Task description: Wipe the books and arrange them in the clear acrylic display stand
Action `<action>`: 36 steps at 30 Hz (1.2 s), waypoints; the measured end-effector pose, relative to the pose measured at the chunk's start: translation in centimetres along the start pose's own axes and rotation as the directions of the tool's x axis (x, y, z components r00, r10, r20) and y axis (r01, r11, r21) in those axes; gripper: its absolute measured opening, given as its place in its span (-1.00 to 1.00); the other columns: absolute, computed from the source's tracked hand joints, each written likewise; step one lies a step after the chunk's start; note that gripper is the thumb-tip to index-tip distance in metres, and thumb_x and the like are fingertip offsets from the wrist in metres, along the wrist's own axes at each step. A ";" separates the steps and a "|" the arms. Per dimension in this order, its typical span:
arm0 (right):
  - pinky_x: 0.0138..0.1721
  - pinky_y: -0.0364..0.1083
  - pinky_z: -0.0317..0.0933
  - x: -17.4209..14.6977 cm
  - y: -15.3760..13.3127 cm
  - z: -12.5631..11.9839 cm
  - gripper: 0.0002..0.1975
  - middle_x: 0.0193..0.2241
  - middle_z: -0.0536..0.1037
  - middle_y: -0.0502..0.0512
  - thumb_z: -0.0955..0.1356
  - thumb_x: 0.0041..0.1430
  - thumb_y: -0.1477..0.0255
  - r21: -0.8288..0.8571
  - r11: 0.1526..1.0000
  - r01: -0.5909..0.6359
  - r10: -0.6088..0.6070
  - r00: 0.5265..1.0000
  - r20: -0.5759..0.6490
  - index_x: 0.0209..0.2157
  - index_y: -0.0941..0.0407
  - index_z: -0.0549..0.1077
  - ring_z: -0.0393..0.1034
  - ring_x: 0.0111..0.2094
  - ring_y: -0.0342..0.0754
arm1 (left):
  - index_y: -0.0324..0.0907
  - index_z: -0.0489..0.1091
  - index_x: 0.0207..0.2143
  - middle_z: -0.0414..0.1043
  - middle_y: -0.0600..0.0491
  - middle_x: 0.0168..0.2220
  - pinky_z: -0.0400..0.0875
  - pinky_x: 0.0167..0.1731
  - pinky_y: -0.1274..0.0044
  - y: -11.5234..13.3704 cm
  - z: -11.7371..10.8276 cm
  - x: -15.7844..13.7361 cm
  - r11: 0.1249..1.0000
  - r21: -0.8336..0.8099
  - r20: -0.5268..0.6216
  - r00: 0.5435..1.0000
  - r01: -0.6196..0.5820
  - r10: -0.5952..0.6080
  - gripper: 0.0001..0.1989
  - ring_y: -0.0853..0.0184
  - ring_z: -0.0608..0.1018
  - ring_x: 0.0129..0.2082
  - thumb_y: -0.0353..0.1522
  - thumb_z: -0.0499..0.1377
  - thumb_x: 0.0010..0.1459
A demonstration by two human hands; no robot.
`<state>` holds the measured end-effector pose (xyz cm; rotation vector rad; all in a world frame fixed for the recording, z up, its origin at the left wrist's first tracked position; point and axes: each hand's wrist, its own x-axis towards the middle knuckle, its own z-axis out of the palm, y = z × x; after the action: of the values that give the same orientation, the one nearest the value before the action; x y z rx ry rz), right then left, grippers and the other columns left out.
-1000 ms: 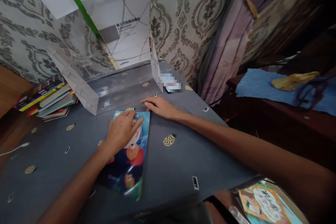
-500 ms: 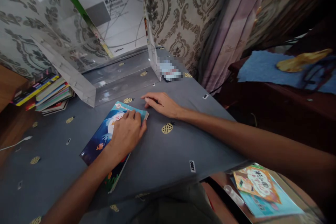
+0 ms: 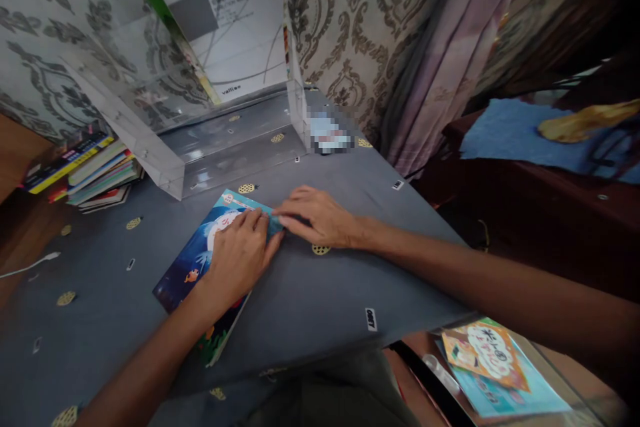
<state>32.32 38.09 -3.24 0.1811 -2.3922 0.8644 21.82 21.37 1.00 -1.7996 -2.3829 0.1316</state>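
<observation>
A closed picture book (image 3: 185, 273) with a blue, sea-themed cover lies at a slant on the grey tablecloth. My left hand (image 3: 240, 247) rests palm down across the cover, fingers lying on it and thumb stretched along the right edge. At the book's upper right corner is my right hand (image 3: 317, 217), its thumb and fingers drawn together on the corner. The fingertips there partly overlap the cover, and the underside of the corner is hidden.
A clear acrylic stand (image 3: 173, 173) holds large white printed material behind the book. Stacked books (image 3: 103, 173) lie at the left, near a white cable (image 3: 43, 263). A blurred-out item (image 3: 330, 133) sits right of the stand. More books (image 3: 505, 373) lie below the table's right edge.
My right hand has moved from beside the book down to its upper right corner and closed on it. My left hand and the book have stayed in place.
</observation>
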 end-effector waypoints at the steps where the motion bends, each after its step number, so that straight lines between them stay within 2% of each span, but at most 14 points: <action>1: -0.14 -0.01 0.27 -0.2 0.0 0.1 -0.70 -0.39 0.58 0.14 0.22 0.40 0.36 -0.055 0.998 0.018 -0.015 0.999 0.048 -0.20 0.17 0.54 0.44 -0.30 0.00 | -0.22 0.46 -0.02 0.51 -0.14 0.07 0.51 -0.11 0.36 -0.6 0.1 -0.2 0.999 -0.029 -0.009 1.000 -0.020 0.019 -0.70 0.09 0.56 0.03 -0.24 0.07 0.39; 4: -0.17 -0.02 0.25 -0.9 -0.1 0.3 -0.73 -0.39 0.58 0.14 0.23 0.40 0.39 -0.155 0.988 0.024 -0.008 0.995 0.104 -0.22 0.17 0.54 0.43 -0.32 -0.01 | -0.20 0.43 0.04 0.46 -0.12 0.14 0.47 0.02 0.32 -3.1 0.3 -0.9 0.996 -0.077 -0.004 0.999 0.040 -0.040 -0.72 0.11 0.51 0.10 -0.30 0.06 0.39; 8: -0.19 0.01 0.21 -1.7 -1.5 0.7 -0.73 -0.36 0.60 0.17 0.21 0.41 0.42 -0.332 0.943 0.010 0.027 0.994 0.107 -0.21 0.15 0.52 0.44 -0.28 0.03 | -0.26 0.31 0.18 0.45 -0.23 0.12 0.49 -0.06 0.20 -7.1 0.8 -2.1 0.957 -0.056 0.063 0.957 0.285 -0.281 -0.60 -0.01 0.50 0.10 -0.26 0.04 0.39; 12: -0.18 0.05 0.24 -2.5 -4.0 1.6 -0.76 -0.29 0.63 0.20 0.22 0.41 0.39 -0.468 0.882 -0.061 0.119 0.988 0.096 -0.18 0.12 0.50 0.45 -0.24 0.09 | -0.24 0.29 0.20 0.46 -0.21 0.12 0.45 -0.01 0.23 -9.6 1.8 -2.7 0.924 -0.202 0.042 0.946 0.324 -0.322 -0.58 0.02 0.50 0.12 -0.27 0.06 0.35; 14: -0.16 0.08 0.29 -2.7 -4.9 2.0 -0.77 -0.19 0.63 0.25 0.23 0.41 0.36 -0.478 0.873 -0.095 0.158 0.983 0.093 -0.11 0.13 0.48 0.47 -0.18 0.14 | -0.24 0.32 0.17 0.51 -0.19 0.04 0.44 -0.03 0.28 -10.3 2.2 -2.4 0.896 -0.278 0.047 0.937 0.346 -0.347 -0.58 0.07 0.55 0.03 -0.26 0.08 0.32; 18: -0.08 0.14 0.37 -2.7 -5.3 2.5 -0.72 -0.08 0.59 0.31 0.24 0.40 0.35 -0.411 0.904 -0.114 0.181 0.975 0.127 0.02 0.15 0.44 0.46 -0.08 0.18 | -0.23 0.46 -0.06 0.57 -0.06 -0.29 0.46 -0.24 0.40 -10.9 2.5 -1.5 0.818 -0.395 0.176 0.908 0.418 -0.380 -0.68 0.17 0.60 -0.27 -0.24 0.05 0.32; 19: -0.05 0.16 0.37 -2.6 -5.1 2.5 -0.72 -0.06 0.58 0.30 0.24 0.40 0.35 -0.383 0.916 -0.120 0.187 0.972 0.142 0.02 0.14 0.44 0.45 -0.05 0.19 | -0.22 0.47 -0.09 0.56 -0.05 -0.30 0.45 -0.24 0.40 -10.9 2.6 -1.6 0.820 -0.386 0.171 0.906 0.423 -0.387 -0.69 0.17 0.59 -0.27 -0.24 0.04 0.32; 21: 0.04 0.21 0.34 -2.2 -4.5 2.7 -0.72 -0.03 0.57 0.30 0.24 0.39 0.35 -0.331 0.933 -0.139 0.202 0.965 0.165 0.03 0.13 0.45 0.43 0.01 0.21 | -0.21 0.45 -0.05 0.55 -0.10 -0.19 0.45 -0.15 0.37 -10.7 2.5 -2.2 0.850 -0.316 0.103 0.906 0.421 -0.411 -0.70 0.13 0.58 -0.16 -0.25 0.04 0.32; 23: 0.13 0.26 0.28 -1.5 -3.5 3.2 -0.70 0.04 0.53 0.31 0.26 0.37 0.36 -0.280 0.950 -0.140 0.197 0.962 0.187 0.05 0.13 0.44 0.40 0.08 0.22 | -0.22 0.38 0.07 0.47 -0.17 -0.01 0.44 -0.05 0.30 -10.2 2.3 -3.6 0.887 -0.233 0.015 0.913 0.399 -0.407 -0.64 0.05 0.52 0.00 -0.26 0.07 0.31; 25: 0.21 0.26 0.21 -0.5 -2.3 3.9 -0.65 0.18 0.43 0.32 0.27 0.35 0.36 -0.233 0.963 -0.135 0.188 0.956 0.224 0.12 0.14 0.40 0.31 0.19 0.23 | -0.24 0.31 0.16 0.38 -0.20 0.10 0.41 0.03 0.24 -9.6 1.7 -5.6 0.924 -0.215 -0.036 0.943 0.317 -0.331 -0.58 0.02 0.45 0.10 -0.26 0.08 0.31; 28: 0.26 0.27 0.12 1.4 -0.8 5.4 -0.59 0.27 0.34 0.32 0.27 0.33 0.41 -0.203 0.972 -0.116 0.170 0.947 0.274 0.18 0.17 0.36 0.23 0.27 0.24 | -0.20 0.37 0.09 0.37 -0.14 0.13 0.35 0.14 0.27 -7.9 0.5 -9.5 0.942 -0.333 -0.073 0.995 0.045 -0.074 -0.64 0.10 0.42 0.14 -0.21 0.00 0.39; 31: 0.29 0.26 0.07 3.3 0.0 6.7 -0.58 0.29 0.32 0.26 0.24 0.32 0.48 -0.199 0.975 -0.095 0.151 0.946 0.287 0.19 0.15 0.36 0.17 0.31 0.21 | -0.10 0.33 0.15 0.39 -0.07 0.15 0.37 0.13 0.32 -5.2 -0.1 -13.1 0.908 -0.399 -0.045 0.992 -0.129 0.121 -0.59 0.16 0.45 0.13 -0.11 0.06 0.38; 33: 0.30 0.25 0.06 4.1 0.2 7.3 -0.57 0.30 0.32 0.24 0.22 0.32 0.51 -0.208 0.975 -0.084 0.141 0.949 0.280 0.20 0.15 0.36 0.16 0.32 0.20 | -0.11 0.33 0.17 0.40 -0.10 0.15 0.36 0.13 0.25 -3.3 0.1 -14.6 0.932 -0.323 -0.068 0.987 -0.162 0.148 -0.56 0.10 0.44 0.14 -0.09 0.10 0.35; 36: 0.31 0.24 0.05 4.1 0.1 7.6 -0.58 0.29 0.33 0.20 0.22 0.34 0.49 -0.212 0.975 -0.068 0.123 0.958 0.258 0.19 0.13 0.37 0.15 0.33 0.19 | -0.14 0.37 0.12 0.45 -0.14 0.09 0.40 0.06 0.23 -1.1 1.0 -15.1 0.969 -0.215 -0.144 0.985 -0.120 0.090 -0.63 0.08 0.47 0.08 -0.16 0.10 0.37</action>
<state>25.22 33.71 -5.67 0.1085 -2.7459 0.6689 24.68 6.62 -0.86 -1.9632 -2.2864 -0.2476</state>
